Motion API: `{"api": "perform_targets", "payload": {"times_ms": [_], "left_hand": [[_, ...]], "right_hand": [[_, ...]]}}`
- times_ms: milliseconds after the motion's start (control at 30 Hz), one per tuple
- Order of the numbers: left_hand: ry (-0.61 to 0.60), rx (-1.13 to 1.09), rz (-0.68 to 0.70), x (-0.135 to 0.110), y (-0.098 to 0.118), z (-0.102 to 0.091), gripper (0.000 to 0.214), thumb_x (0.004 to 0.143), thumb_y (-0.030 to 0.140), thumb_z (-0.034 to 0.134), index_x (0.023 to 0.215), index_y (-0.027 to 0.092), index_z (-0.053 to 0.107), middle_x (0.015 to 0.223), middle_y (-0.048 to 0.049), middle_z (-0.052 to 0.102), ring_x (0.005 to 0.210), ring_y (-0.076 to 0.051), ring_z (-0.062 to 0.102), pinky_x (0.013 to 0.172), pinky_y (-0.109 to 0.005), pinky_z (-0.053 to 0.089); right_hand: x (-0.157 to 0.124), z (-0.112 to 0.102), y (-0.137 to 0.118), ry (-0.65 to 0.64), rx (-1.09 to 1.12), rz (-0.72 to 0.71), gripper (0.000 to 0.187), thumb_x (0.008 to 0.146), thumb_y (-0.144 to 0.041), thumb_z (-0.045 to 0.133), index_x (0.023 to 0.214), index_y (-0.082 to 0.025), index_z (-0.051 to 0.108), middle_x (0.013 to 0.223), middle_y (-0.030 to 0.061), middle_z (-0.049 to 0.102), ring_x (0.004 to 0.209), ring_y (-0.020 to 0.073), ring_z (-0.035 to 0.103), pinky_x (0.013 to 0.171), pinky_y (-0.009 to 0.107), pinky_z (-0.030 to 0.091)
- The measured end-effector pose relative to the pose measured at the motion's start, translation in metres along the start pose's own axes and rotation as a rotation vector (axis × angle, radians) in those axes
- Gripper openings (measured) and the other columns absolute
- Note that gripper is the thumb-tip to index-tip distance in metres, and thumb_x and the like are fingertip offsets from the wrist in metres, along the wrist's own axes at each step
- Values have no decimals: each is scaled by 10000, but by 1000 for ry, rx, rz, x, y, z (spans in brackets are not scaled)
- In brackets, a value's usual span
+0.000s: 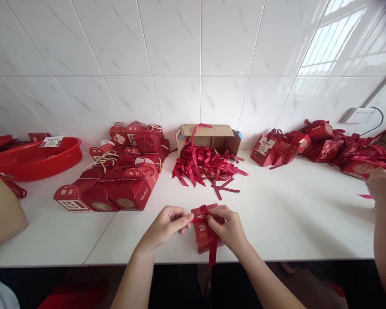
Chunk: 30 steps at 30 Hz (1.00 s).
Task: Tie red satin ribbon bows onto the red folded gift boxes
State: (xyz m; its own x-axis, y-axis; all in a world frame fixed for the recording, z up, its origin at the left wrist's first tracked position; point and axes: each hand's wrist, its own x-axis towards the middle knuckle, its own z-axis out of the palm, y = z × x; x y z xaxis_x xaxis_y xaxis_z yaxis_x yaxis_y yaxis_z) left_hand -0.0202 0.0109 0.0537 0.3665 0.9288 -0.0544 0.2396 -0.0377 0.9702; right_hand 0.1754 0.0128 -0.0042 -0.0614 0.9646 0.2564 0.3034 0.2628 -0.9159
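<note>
A small red gift box (pixel 202 235) lies on the white table (pixel 292 223) near its front edge, with a red ribbon (pixel 212 249) wrapped over it and one end hanging past the edge. My left hand (pixel 167 225) pinches the ribbon at the box's left top corner. Over the box's right side, my right hand (pixel 228 227) is closed on the ribbon. Both hands meet at a knot on top of the box.
A cardboard box (pixel 209 136) spilling loose red ribbons (pixel 206 165) stands at the back middle. Stacked red gift boxes (pixel 119 180) lie left, more gift boxes (pixel 324 148) right. A red basin (pixel 35 158) sits far left. Other people's arms show at the left (pixel 1 210) and right (pixel 384 206) edges.
</note>
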Motion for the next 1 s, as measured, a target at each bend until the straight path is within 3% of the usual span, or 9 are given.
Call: {"api": "perform_targets", "payload": {"times_ms": [200,300,367,433,500,633,767,900,1000], "left_hand": [[-86,2,180,38,37,25,289,849,383,566,673,185,680,655,-30,649,671,-162,609,683,-276,501],[-194,36,227,57,36,34,374,895,453,468,740,190,685,805,-50,698,800,-187,647,770,-302,514],[-152,65,279,62,28,33,434,917,491,387,820,196,691,863,-61,703,869,-196,651,814,-316,513],[-17,103,310,60,16,28,450,920,505,363,862,195,684,885,-67,700,896,-199,647,826,-320,511],[75,157,276,53,5,23,384,881,502,463,864,189,684,883,-64,707,876,-205,651,802,-319,515],[122,223,142,37,-11,23,226,729,397,702,798,183,721,846,-63,734,846,-234,669,811,-348,514],[233,165,122,28,-18,32,148,761,316,672,771,172,706,826,-69,731,830,-231,673,821,-368,517],[231,138,184,22,-21,39,137,803,298,621,810,171,673,890,-70,711,883,-212,660,834,-350,518],[222,138,228,20,-23,43,92,794,266,627,809,176,641,943,-72,699,935,-210,650,859,-350,511]], "right_hand": [[-1,-8,-10,-80,-159,-198,155,750,-157,565,770,-236,697,718,20,663,781,206,577,795,375,441],[-2,-11,-11,-82,-165,-174,139,800,-253,575,686,-221,648,647,18,615,700,191,541,750,357,435],[-1,-11,-10,-66,-124,-143,234,846,-317,539,650,-219,620,627,25,596,683,191,533,703,335,433],[0,-10,-7,-46,-57,-125,272,865,-344,517,643,-216,607,642,36,598,705,198,543,664,315,436],[0,-9,-5,-48,-13,-124,277,870,-352,516,650,-213,612,655,41,604,718,198,549,653,308,445],[-2,-8,-2,-39,32,-93,252,855,-358,538,677,-205,630,697,49,623,729,196,563,672,315,463],[-5,-6,-1,-11,177,14,179,843,-375,556,802,-202,561,725,43,644,643,173,572,590,291,460],[-5,-4,-1,13,249,4,208,836,-367,577,834,-233,418,635,-16,624,611,163,587,562,269,457],[-6,-4,0,16,197,-25,165,839,-363,569,854,-226,477,649,-4,635,630,172,608,561,273,471]]}}
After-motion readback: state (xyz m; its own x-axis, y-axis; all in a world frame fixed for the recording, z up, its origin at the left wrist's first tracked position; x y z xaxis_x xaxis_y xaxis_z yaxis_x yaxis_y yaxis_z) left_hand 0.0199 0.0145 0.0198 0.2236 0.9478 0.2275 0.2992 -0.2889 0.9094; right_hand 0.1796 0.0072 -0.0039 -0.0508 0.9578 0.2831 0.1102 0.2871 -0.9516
